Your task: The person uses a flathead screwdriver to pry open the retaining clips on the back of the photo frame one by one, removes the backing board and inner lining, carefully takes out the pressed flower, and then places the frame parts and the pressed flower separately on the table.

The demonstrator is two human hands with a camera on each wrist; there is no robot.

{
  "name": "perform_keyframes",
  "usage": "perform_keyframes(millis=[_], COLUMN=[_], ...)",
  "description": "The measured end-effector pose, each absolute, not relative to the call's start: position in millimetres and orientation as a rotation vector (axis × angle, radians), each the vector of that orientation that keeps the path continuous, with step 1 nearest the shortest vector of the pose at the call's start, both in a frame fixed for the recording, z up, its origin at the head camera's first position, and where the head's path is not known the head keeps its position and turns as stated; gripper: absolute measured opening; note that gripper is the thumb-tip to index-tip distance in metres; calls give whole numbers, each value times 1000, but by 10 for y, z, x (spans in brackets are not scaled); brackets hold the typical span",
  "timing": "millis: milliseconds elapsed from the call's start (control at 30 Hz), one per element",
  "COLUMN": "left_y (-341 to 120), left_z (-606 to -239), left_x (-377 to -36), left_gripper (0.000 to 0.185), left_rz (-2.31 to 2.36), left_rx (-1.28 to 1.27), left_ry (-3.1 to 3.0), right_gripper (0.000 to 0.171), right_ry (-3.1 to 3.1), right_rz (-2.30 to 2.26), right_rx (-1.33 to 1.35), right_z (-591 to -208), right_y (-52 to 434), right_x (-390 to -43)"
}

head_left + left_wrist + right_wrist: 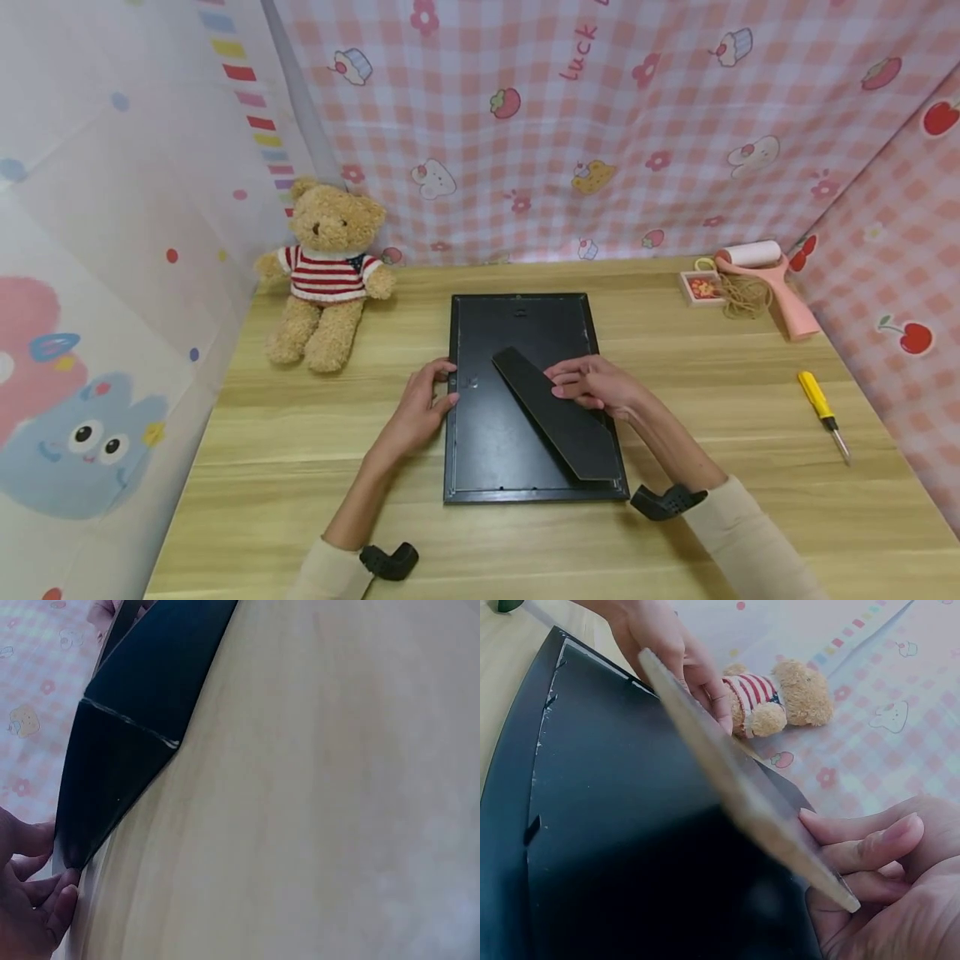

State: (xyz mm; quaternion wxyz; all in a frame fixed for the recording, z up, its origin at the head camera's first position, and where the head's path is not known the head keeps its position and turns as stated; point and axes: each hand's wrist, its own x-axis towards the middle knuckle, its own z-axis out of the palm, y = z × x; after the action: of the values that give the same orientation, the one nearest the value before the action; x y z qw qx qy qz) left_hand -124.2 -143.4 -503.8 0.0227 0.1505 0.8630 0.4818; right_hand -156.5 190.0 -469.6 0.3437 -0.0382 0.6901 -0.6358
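Observation:
A black picture frame (491, 433) lies face down on the wooden table, its back upward. Hinged near its lower right corner, a black easel stand (551, 408) is swung up from the back panel. My right hand (600, 385) pinches the right edge of this stand; in the right wrist view, the fingers (862, 851) meet its pale, thick edge. At the frame's left side, my left hand (420, 408) holds the border with thumb and fingers. The left wrist view catches that left hand (34, 889) beside the dark panel, partly cut off.
A teddy bear (327, 275) in a striped sweater sits at the back left. At the back right are a pink-handled lint roller (776, 287), a coil of twine (744, 297) and a small box (701, 289). A yellow screwdriver (817, 400) lies on the right.

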Motion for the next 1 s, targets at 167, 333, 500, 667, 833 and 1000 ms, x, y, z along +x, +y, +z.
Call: perform_keyframes(millis=[167,333,500,667,833,1000], left_y=[-1433,-1431,-1428,-1407,-1387,-1385], left_z=[-5034,-5051,-5039,-5020,-5084,-5110], left_x=[-1247,-1262,-1281,-1222,-1158,-1106], left_gripper=[33,24,22,16,15,17], left_rz=[1526,1515,1511,1567,1681,1806], left_rx=[423,409,382,334,363,371], left_ry=[2638,2618,2562,2505,2529,2502], right_gripper=[54,56,53,43,40,46], right_ry=[1810,1818,1819,2031,2623,2837], right_rz=[-1646,-1647,-1670,-1625,-1496,-1301], right_rx=[-107,-102,-118,-210,-218,-202], right_z=[-4700,-4710,-4709,-4708,-4643,-4622], right_y=[1905,1911,1902,1910,1985,2050], right_x=[-1561,-1563,-1569,-1521,-1359,-1190])
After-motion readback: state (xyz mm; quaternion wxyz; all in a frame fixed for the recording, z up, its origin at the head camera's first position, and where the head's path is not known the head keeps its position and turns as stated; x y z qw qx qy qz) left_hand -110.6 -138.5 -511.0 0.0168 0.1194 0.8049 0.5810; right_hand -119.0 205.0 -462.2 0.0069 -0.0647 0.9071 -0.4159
